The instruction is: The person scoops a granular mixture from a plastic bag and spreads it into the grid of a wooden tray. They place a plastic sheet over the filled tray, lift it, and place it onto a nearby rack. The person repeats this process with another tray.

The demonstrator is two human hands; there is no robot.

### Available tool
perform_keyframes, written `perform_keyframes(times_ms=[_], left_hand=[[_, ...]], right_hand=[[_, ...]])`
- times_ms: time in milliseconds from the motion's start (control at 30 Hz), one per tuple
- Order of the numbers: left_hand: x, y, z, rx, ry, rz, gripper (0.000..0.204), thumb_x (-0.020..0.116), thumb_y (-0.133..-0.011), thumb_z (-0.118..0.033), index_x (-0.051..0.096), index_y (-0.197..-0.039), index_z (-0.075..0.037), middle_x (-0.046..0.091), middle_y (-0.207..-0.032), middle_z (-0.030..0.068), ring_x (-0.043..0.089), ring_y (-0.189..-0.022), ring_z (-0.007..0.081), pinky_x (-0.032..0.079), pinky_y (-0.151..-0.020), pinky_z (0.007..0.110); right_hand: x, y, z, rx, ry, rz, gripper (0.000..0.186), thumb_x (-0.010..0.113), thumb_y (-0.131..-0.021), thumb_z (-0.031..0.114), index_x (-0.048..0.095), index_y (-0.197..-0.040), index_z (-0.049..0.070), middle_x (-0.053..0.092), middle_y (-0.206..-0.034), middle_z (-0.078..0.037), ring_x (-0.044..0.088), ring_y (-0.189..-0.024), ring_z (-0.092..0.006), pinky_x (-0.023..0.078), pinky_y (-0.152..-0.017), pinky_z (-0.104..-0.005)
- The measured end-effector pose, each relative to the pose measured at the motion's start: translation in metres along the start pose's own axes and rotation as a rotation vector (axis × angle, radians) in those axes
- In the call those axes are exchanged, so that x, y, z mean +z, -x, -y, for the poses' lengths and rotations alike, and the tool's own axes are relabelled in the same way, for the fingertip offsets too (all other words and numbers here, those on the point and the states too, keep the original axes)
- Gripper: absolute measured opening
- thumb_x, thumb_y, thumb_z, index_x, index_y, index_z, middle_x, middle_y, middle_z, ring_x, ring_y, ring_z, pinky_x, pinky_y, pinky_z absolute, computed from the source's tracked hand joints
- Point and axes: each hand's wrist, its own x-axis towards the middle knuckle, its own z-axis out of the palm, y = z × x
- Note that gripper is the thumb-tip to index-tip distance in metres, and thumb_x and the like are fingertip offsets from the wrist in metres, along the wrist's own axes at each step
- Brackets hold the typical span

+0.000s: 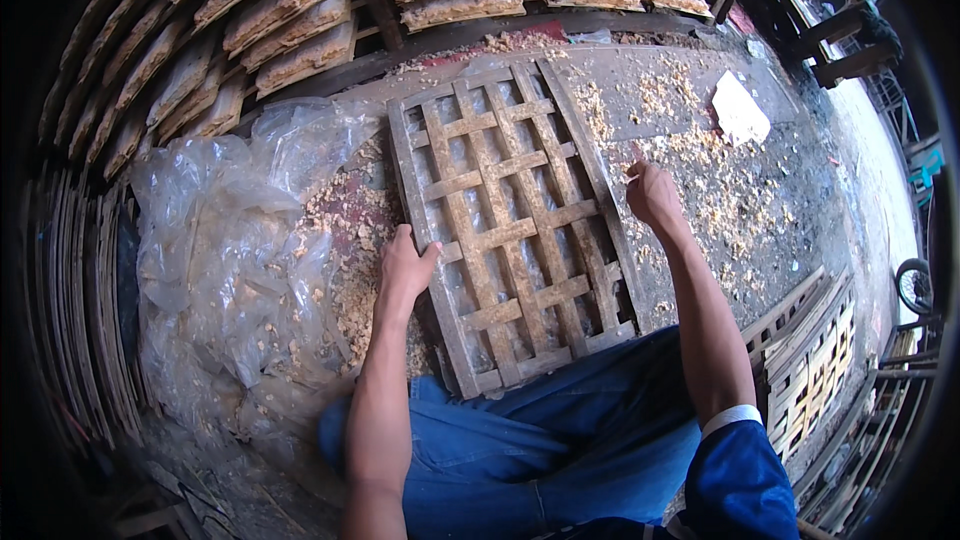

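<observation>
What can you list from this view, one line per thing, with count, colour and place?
Lattice frame: 1, grey-brown, centre, its near end at the trousers
Slabs: many, tan and whitish, in tiers across the top and upper left
Plastic: heaped, count unclear, clear, left
Crumbs: countless, pale yellow, on the floor around the frame
Flat scrap: 1, white, upper right
Stacked frames: several, brown, lower right
Slats: many, grey-brown, left edge
Wheel: 1, dark rim, right edge
Trousers: 1 pair, blue, bottom
Sleeve: 1, blue with white cuff, lower right
Left hand: 1, bare, at the frame's left edge
Right hand: 1, bare, curled, right of the frame
</observation>
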Motion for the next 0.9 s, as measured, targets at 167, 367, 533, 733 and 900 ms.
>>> perform_keyframes(times_ms=[167, 367, 533, 733, 900], left_hand=[[0.001, -0.002, 0.003, 0.03, -0.05, -0.007, 0.05, 0.076, -0.089, -0.03, 0.059, -0.123, 0.002, 0.069, -0.114, 0.0287, 0.064, -0.111, 0.0468, 0.047, -0.103, 0.052], [0.007, -0.004, 0.012, 0.103, -0.137, -0.098, 0.045, 0.075, -0.089, -0.028, 0.063, -0.12, 0.002, 0.071, -0.109, 0.0277, 0.067, -0.106, 0.0449, 0.051, -0.096, 0.051], [0.007, -0.002, 0.009, 0.121, -0.13, -0.087, 0.042, 0.074, -0.09, -0.027, 0.064, -0.118, 0.003, 0.072, -0.108, 0.0274, 0.068, -0.105, 0.0455, 0.052, -0.095, 0.05], [-0.004, 0.003, -0.001, 0.01, -0.21, 0.002, 0.05, 0.073, -0.091, -0.037, 0.062, -0.115, 0.005, 0.071, -0.109, 0.0272, 0.068, -0.106, 0.0439, 0.053, -0.095, 0.051], [-0.017, 0.01, -0.003, -0.028, -0.2, 0.064, 0.045, 0.071, -0.095, -0.036, 0.063, -0.116, 0.003, 0.073, -0.103, 0.0218, 0.073, -0.09, 0.0337, 0.058, -0.077, 0.046]], right_hand=[[-0.014, 0.001, 0.002, 0.133, -0.095, 0.279, 0.04, 0.072, -0.09, 0.036, 0.069, -0.108, 0.0, 0.074, -0.092, -0.024, 0.073, -0.089, -0.0392, 0.057, -0.08, -0.0486], [-0.008, 0.009, 0.029, 0.059, -0.028, 0.428, 0.042, 0.078, -0.088, 0.037, 0.07, -0.111, 0.002, 0.075, -0.095, -0.02, 0.074, -0.088, -0.0313, 0.058, -0.077, -0.0441], [-0.001, -0.013, -0.035, 0.224, -0.224, 0.233, 0.022, 0.053, -0.102, 0.007, 0.068, -0.117, 0.0, 0.076, -0.091, -0.011, 0.071, -0.067, -0.0152, 0.057, -0.054, -0.0312], [-0.015, -0.004, -0.007, 0.064, -0.063, 0.259, 0.048, 0.078, -0.09, 0.03, 0.066, -0.125, 0.0, 0.071, -0.118, -0.023, 0.072, -0.103, -0.0329, 0.055, -0.091, -0.0419], [-0.006, 0.0, 0.0, 0.019, 0.066, 0.431, 0.051, 0.083, -0.084, 0.034, 0.07, -0.121, 0.001, 0.077, -0.099, -0.021, 0.075, -0.089, -0.0289, 0.057, -0.08, -0.0398]])
